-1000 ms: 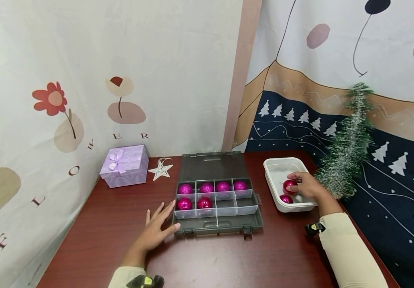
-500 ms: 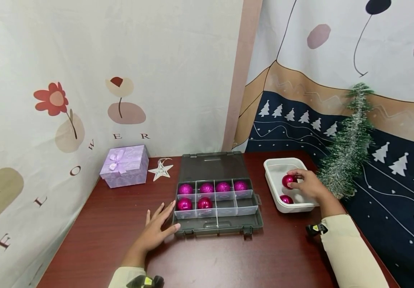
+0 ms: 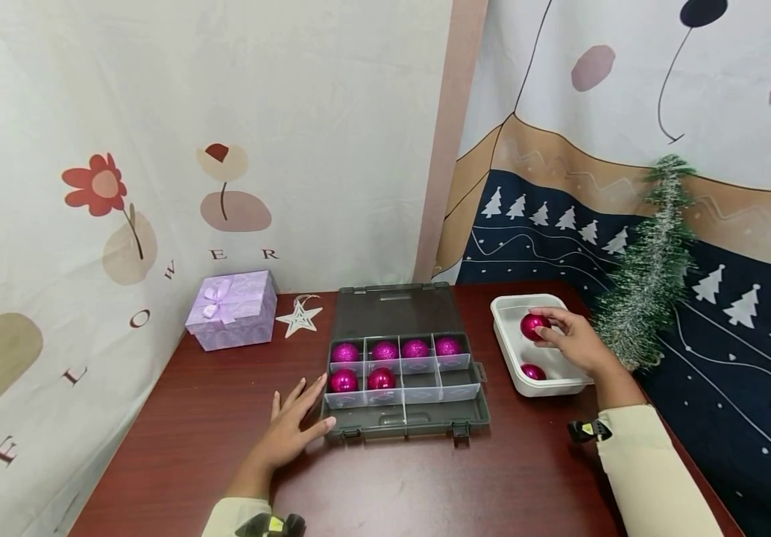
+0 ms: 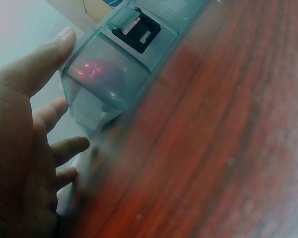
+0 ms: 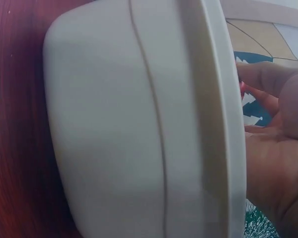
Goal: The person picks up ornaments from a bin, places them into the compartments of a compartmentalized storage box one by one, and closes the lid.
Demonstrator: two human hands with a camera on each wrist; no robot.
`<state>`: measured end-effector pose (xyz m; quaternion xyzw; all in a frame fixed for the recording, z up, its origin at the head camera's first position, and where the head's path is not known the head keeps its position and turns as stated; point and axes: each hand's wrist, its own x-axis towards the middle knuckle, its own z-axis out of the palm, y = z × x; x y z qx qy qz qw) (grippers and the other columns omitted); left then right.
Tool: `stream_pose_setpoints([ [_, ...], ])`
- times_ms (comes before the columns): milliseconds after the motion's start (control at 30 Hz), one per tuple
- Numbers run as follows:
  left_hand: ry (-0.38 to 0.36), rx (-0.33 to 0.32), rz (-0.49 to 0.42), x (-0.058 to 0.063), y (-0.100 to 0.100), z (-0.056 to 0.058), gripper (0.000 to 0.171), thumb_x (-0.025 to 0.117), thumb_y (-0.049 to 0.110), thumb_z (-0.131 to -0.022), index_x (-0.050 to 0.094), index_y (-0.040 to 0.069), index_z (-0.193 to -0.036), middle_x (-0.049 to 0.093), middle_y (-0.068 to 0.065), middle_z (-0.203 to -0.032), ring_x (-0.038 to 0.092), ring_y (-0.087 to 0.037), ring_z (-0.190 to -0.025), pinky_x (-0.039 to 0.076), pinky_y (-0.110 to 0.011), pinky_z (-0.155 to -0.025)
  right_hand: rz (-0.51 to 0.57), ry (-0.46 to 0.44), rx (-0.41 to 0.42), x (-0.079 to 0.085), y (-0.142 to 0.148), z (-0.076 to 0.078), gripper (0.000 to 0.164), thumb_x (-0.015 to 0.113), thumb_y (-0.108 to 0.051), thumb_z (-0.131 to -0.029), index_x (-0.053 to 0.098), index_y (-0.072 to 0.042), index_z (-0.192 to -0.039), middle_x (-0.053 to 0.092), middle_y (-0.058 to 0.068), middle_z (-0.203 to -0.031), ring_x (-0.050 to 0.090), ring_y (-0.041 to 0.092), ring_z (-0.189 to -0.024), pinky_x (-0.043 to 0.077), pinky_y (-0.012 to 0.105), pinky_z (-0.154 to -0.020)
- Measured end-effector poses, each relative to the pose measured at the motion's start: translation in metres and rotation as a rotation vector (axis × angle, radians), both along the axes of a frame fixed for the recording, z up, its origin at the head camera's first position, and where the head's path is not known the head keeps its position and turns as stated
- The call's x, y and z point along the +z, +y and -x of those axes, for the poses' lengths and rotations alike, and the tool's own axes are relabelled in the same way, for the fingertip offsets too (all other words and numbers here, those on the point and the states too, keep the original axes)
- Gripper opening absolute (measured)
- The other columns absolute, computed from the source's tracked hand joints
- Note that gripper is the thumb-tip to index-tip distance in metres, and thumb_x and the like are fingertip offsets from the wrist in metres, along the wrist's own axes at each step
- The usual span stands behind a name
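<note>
In the head view my right hand pinches a shiny magenta bauble over the white tub. A second magenta bauble lies lower down in the tub. The tub's wall covers most of the right wrist view, with my fingers behind its rim. My left hand lies with spread fingers against the left side of a dark clear compartment box, whose lid is folded back. Glittery baubles fill its back row; two shiny ones sit at the left of the middle row.
A lilac gift box with a bow stands at the back left, beside a white star ornament. A small tinsel tree rises behind the tub on the right. Printed cloth backdrops close off the table's far side.
My right hand has lifted the bauble from the tub's floor and moved it slightly up and away toward the back. The left hand and the box have stayed in place.
</note>
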<state>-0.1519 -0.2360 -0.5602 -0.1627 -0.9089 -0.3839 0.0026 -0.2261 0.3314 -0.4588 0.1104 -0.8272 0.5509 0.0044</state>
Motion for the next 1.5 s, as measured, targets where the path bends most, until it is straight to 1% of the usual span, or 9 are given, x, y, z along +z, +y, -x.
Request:
stream_pose_setpoints([
  [133, 0.006, -0.002, 0.000, -0.001, -0.001, 0.001, 0.083, 0.074, 0.045, -0.100, 0.038, 0.023, -0.172, 0.043, -0.008, -0.176, 0.023, -0.055, -0.165, -0.012, -0.085, -0.124, 0.035, 0.012, 0.012, 0.000, -0.001, -0.001, 0.045, 0.057, 0.003, -0.110, 0.050, 0.016, -0.152, 0.046, 0.038, -0.152, 0.075, 0.001, -0.099, 0.068, 0.031, -0.090],
  [300, 0.003, -0.001, 0.002, -0.002, -0.001, 0.000, 0.083, 0.073, 0.045, -0.100, 0.038, 0.023, -0.172, 0.043, -0.008, -0.176, 0.023, -0.054, -0.165, -0.013, -0.085, -0.124, -0.062, 0.072, -0.074, 0.001, -0.007, -0.002, 0.051, 0.079, -0.006, -0.099, 0.061, 0.003, -0.146, 0.057, 0.025, -0.148, 0.064, -0.005, -0.108, 0.061, 0.014, -0.086],
  [400, 0.003, 0.000, 0.006, -0.001, -0.001, 0.000, 0.083, 0.073, 0.045, -0.100, 0.038, 0.024, -0.172, 0.043, -0.008, -0.176, 0.024, -0.054, -0.165, -0.012, -0.085, -0.125, -0.086, 0.129, -0.119, 0.002, -0.011, -0.002, 0.055, 0.088, -0.004, -0.091, 0.064, 0.000, -0.140, 0.063, 0.016, -0.141, 0.060, -0.005, -0.110, 0.058, 0.010, -0.086],
  [633, 0.025, -0.006, 0.004, 0.001, 0.000, -0.001, 0.083, 0.073, 0.043, -0.100, 0.039, 0.020, -0.171, 0.044, -0.009, -0.175, 0.025, -0.056, -0.164, -0.011, -0.086, -0.124, 0.003, 0.220, -0.087, 0.001, -0.022, -0.002, 0.051, 0.082, 0.008, -0.091, 0.061, 0.009, -0.137, 0.063, -0.004, -0.129, 0.064, -0.005, -0.106, 0.060, 0.011, -0.085],
  [1000, 0.026, 0.008, -0.022, 0.001, 0.001, -0.002, 0.083, 0.075, 0.047, -0.098, 0.041, 0.025, -0.170, 0.049, -0.013, -0.171, 0.025, -0.057, -0.163, -0.012, -0.085, -0.125, 0.069, 0.242, 0.055, 0.004, -0.040, -0.002, 0.051, 0.066, 0.011, -0.101, 0.049, 0.018, -0.149, 0.051, 0.029, -0.142, 0.062, -0.005, -0.111, 0.057, 0.008, -0.091],
  [1200, 0.083, -0.010, -0.061, -0.009, -0.002, 0.000, 0.080, 0.074, 0.048, -0.100, 0.040, 0.034, -0.170, 0.052, -0.012, -0.170, 0.024, -0.059, -0.161, -0.014, -0.084, -0.125, 0.028, 0.237, 0.099, 0.003, -0.052, 0.001, 0.054, 0.067, 0.006, -0.103, 0.050, 0.012, -0.154, 0.048, 0.036, -0.150, 0.055, -0.005, -0.120, 0.054, 0.006, -0.095],
  [1333, 0.065, -0.006, -0.058, -0.006, -0.002, -0.001, 0.081, 0.076, 0.048, -0.098, 0.042, 0.032, -0.170, 0.052, -0.015, -0.169, 0.024, -0.060, -0.161, -0.014, -0.084, -0.124, -0.013, 0.234, 0.125, 0.003, -0.063, 0.003, 0.054, 0.067, 0.003, -0.105, 0.050, 0.008, -0.156, 0.049, 0.034, -0.156, 0.056, 0.003, -0.126, 0.053, 0.006, -0.098],
  [1400, 0.045, -0.001, -0.045, -0.003, -0.001, -0.001, 0.081, 0.076, 0.047, -0.098, 0.042, 0.028, -0.170, 0.052, -0.016, -0.169, 0.024, -0.059, -0.162, -0.013, -0.084, -0.124, -0.045, 0.221, 0.127, 0.003, -0.068, 0.004, 0.053, 0.067, 0.000, -0.106, 0.051, 0.003, -0.157, 0.050, 0.031, -0.158, 0.058, 0.013, -0.130, 0.056, 0.011, -0.100],
  [1500, 0.013, 0.011, -0.016, 0.002, 0.000, -0.001, 0.083, 0.075, 0.047, -0.098, 0.042, 0.024, -0.170, 0.050, -0.017, -0.170, 0.024, -0.057, -0.164, -0.013, -0.084, -0.125, -0.097, 0.196, 0.126, 0.003, -0.076, 0.006, 0.053, 0.067, -0.005, -0.107, 0.053, -0.003, -0.158, 0.053, 0.027, -0.158, 0.059, 0.033, -0.136, 0.061, 0.034, -0.110],
])
